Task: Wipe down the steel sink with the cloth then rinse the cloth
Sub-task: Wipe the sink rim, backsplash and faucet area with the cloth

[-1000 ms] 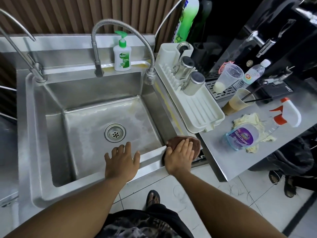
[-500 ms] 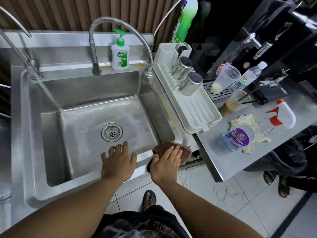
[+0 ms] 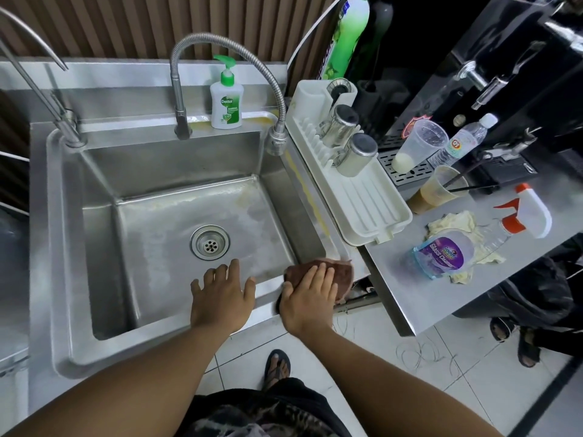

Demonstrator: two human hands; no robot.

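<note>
Cloth (image 3: 343, 273) slid left, rack (image 3: 369, 210) beside sink (image 3: 176, 167)

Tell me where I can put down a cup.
Free: the sink floor around the drain; the rack's ribbed front in front of the steel cups; the counter's near edge beside the spray bottle. Crowded: the counter's back, with plastic cups and a water bottle.

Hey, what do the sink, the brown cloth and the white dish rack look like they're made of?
Square grey sink: looks like stainless steel, brushed finish, with dull reflections and whitish marks on its floor. Brown cloth: soft matte fabric, rumpled at its edge; the weave is too blurred to name. White ribbed dish rack: probably moulded plastic, smooth and faintly glossy.
</note>
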